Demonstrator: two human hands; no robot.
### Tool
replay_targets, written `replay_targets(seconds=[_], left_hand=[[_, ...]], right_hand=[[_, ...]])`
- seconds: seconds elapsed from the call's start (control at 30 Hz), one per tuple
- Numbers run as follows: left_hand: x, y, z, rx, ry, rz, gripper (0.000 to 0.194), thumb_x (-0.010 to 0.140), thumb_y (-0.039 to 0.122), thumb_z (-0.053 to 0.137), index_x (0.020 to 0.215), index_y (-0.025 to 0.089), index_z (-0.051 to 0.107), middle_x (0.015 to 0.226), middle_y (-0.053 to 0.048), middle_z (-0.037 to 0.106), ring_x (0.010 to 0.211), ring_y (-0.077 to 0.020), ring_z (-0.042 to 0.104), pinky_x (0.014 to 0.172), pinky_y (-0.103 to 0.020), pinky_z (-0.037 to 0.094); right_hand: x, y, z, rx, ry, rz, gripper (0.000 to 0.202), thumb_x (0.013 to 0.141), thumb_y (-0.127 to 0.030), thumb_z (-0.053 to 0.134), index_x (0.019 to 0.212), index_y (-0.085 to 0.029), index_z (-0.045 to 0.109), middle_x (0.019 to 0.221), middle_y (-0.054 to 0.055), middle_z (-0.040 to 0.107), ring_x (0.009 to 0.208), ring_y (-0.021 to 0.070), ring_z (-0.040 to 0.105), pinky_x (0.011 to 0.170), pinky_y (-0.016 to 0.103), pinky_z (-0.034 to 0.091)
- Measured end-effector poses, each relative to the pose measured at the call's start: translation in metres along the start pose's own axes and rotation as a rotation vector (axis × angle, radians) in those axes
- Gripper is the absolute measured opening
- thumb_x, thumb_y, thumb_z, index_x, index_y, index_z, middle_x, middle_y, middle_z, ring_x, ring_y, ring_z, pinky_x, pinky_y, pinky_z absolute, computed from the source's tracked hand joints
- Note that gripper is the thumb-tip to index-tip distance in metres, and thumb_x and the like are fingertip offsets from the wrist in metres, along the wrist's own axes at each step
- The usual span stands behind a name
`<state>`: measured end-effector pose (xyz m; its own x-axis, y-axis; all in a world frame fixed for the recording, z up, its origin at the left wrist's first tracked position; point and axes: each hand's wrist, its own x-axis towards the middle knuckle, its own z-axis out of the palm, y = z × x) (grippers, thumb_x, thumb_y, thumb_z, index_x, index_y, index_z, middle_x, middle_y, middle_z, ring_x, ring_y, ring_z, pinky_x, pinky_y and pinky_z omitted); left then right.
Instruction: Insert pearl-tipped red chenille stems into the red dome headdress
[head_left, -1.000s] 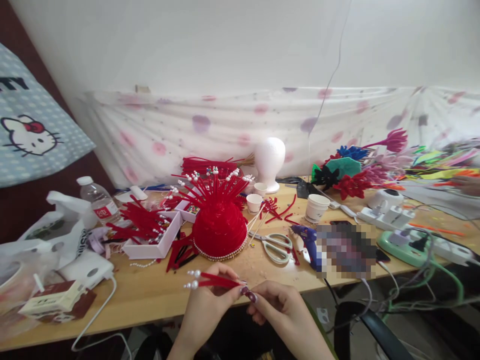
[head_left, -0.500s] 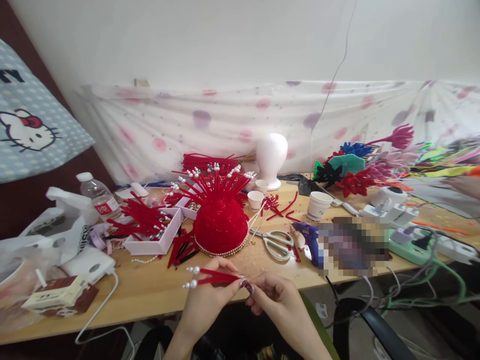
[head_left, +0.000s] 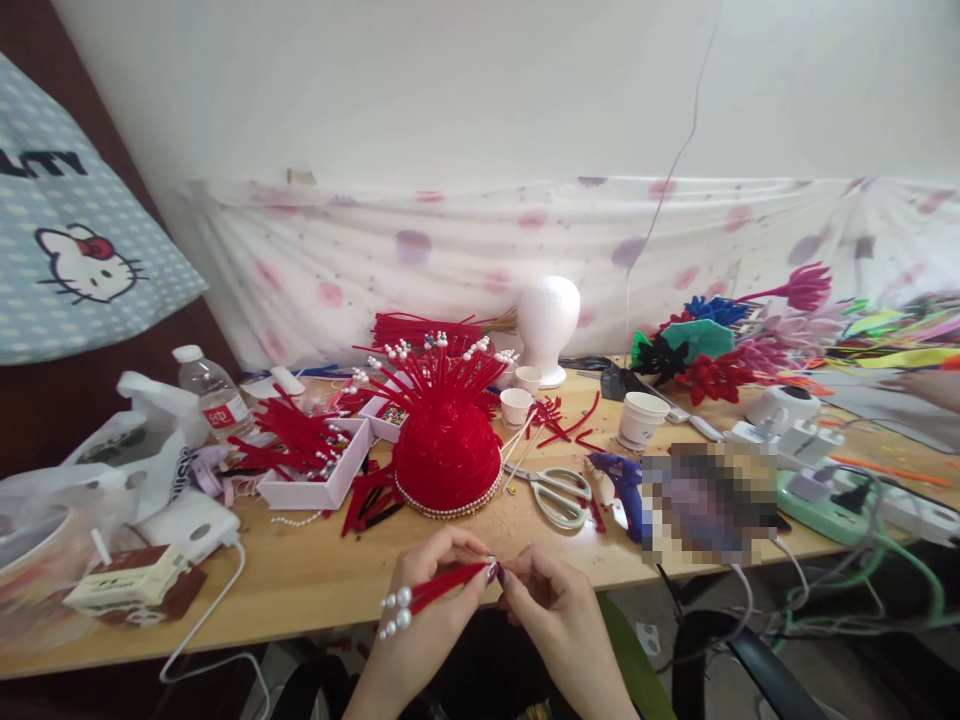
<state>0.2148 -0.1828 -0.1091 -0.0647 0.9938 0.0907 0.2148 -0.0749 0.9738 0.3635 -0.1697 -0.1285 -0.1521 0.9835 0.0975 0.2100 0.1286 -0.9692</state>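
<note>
Between the fingers of my left hand (head_left: 431,625) are red pipe cleaners (head_left: 448,582), their white pearl-bead tips pointing left over the hand. My right hand (head_left: 559,620) is pinched at the other end of these stems, its fingertips meeting those of the left; whether it grips a stem or something tiny is hidden. Just beyond my hands sits a red dome-shaped headpiece (head_left: 448,460), edged with a string of pearls and topped by upright red stems with beaded tips. Scissors (head_left: 559,495) lie to its right, beside a blue glue gun (head_left: 626,490).
At left stand a white box (head_left: 319,490) of red beaded stems, a water bottle (head_left: 214,395) and a carton (head_left: 124,590). A white foam head (head_left: 549,325), paper cups (head_left: 641,418) and fuzzy flowers (head_left: 712,345) are behind. A green power strip (head_left: 821,510) and another person's hand (head_left: 934,385) are at right.
The pipe cleaners in my left hand have tilted, their beaded ends now lower. My two hands' fingertips stay together. The whole view has shifted slightly.
</note>
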Motion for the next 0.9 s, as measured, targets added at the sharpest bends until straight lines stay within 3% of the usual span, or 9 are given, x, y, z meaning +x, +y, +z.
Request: replay_targets(seconds=[0.17,0.47,0.63,0.77,0.9], left_hand=[[0.000,-0.008,0.006,-0.006,0.025,0.038,0.004,0.079,0.022,0.061,0.080,0.019,0.063,0.078,-0.003,0.073,0.074,-0.0173,0.069,0.067,-0.024,0.053],[0.005,-0.018,0.008,-0.103,0.054,-0.035,0.007,0.079,0.024,0.062,0.083,0.018,0.062,0.077,-0.004,0.074,0.073,-0.0175,0.070,0.067,-0.024,0.053],[0.010,-0.024,0.002,-0.110,0.086,-0.013,0.011,0.077,0.028,0.066,0.077,0.017,0.066,0.074,-0.005,0.074,0.069,-0.0174,0.069,0.063,-0.024,0.053],[0.014,-0.028,-0.004,-0.158,0.183,-0.012,0.013,0.072,0.030,0.073,0.074,0.018,0.069,0.074,-0.005,0.075,0.070,-0.0183,0.070,0.063,-0.023,0.055],[0.018,-0.032,-0.001,-0.267,0.366,-0.035,0.016,0.070,0.033,0.076,0.074,0.018,0.071,0.075,-0.004,0.076,0.070,-0.0182,0.071,0.067,-0.024,0.057]], right_hand=[[0.001,0.003,0.008,-0.030,0.091,-0.040,0.030,0.081,-0.040,0.055,0.060,-0.019,0.051,0.055,-0.001,0.051,0.052,0.0124,0.045,0.050,0.023,0.035],[0.007,0.021,0.021,-0.073,0.158,-0.078,0.034,0.083,-0.044,0.057,0.063,-0.017,0.059,0.058,0.002,0.059,0.054,0.0143,0.051,0.052,0.024,0.039],[0.015,0.016,0.019,-0.064,0.127,-0.143,0.035,0.086,-0.044,0.057,0.067,-0.016,0.063,0.058,0.003,0.063,0.053,0.0142,0.055,0.050,0.022,0.041],[0.024,0.015,0.021,-0.099,0.104,-0.223,0.031,0.086,-0.040,0.059,0.067,-0.016,0.063,0.060,0.003,0.065,0.054,0.0135,0.059,0.052,0.020,0.045],[0.035,0.021,0.031,-0.125,0.104,-0.280,0.027,0.087,-0.035,0.059,0.068,-0.017,0.062,0.060,0.002,0.064,0.053,0.0122,0.059,0.052,0.019,0.047]])
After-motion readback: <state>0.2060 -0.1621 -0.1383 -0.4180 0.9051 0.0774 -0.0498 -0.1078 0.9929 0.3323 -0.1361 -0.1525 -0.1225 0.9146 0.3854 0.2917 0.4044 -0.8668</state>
